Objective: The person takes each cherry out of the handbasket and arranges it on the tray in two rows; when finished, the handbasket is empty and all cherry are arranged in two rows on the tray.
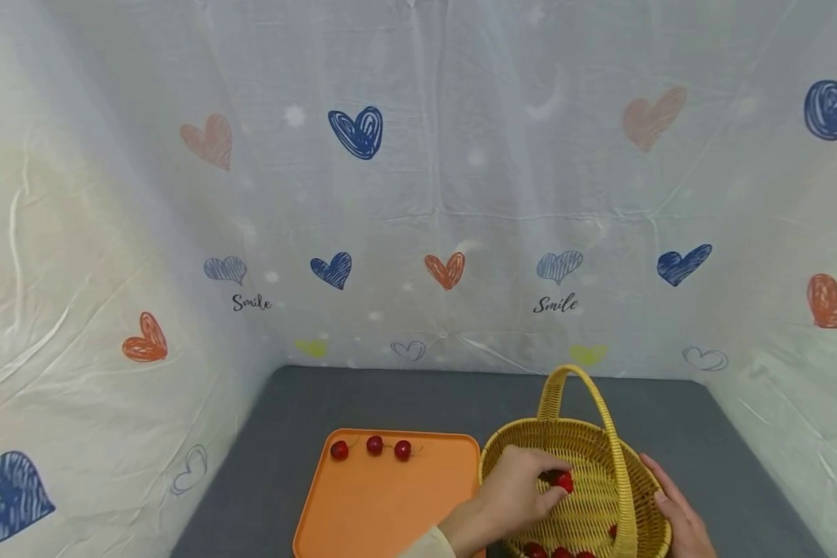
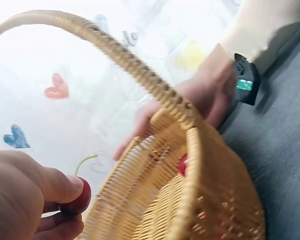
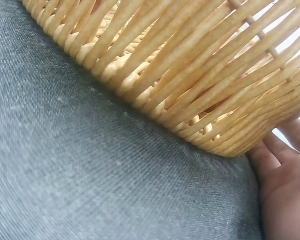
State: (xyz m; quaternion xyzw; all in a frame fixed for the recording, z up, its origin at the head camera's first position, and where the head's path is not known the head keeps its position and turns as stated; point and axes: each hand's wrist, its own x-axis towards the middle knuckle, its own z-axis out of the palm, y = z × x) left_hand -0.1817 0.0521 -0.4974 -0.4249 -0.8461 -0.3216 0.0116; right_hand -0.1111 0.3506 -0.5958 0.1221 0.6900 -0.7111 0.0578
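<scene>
My left hand (image 1: 512, 492) reaches over the near left side of a yellow woven basket (image 1: 586, 442). Thumb and fingers pinch a dark red cherry (image 2: 81, 197), its green stem (image 2: 85, 161) pointing up. In the head view this cherry is over the basket's inside, below the arched handle (image 1: 603, 407). Several cherries (image 1: 561, 552) lie at the basket's near end, partly cut off by the frame. My right hand (image 1: 683, 519) rests against the basket's right outer side, thumb at the rim, fingers extended along the wall; the right wrist view shows its fingers (image 3: 277, 150) beside the weave.
An orange tray (image 1: 384, 504) lies left of the basket, with three stemmed cherries (image 1: 374, 445) in a row near its far edge. Both stand on a dark grey cloth surface (image 1: 251, 496). A white curtain (image 1: 418, 194) printed with hearts closes off the back and sides.
</scene>
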